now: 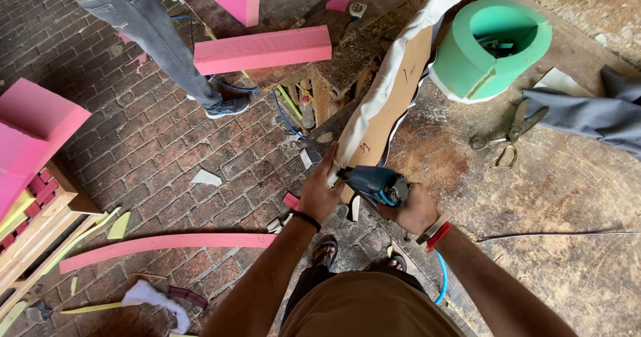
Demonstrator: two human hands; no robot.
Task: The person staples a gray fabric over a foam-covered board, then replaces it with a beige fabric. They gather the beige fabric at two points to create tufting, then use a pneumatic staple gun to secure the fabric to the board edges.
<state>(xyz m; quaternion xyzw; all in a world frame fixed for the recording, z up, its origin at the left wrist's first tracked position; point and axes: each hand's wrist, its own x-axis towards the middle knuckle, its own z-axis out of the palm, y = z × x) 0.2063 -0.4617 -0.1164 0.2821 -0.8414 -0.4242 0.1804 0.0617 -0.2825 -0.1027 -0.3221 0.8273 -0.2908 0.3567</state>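
Gripping a blue staple gun (374,185), the right hand (415,211) presses it to a fabric-edged board (394,90) on the bench (567,197); the left hand (322,191) clasps the board's near end. Scissors (511,131) and a green foam ring (491,47) lie right, beyond.

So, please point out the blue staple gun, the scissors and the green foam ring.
Blue staple gun (374,183), head view, its body.
Scissors (511,133), head view, near the pivot.
Green foam ring (461,63), head view, outer wall.
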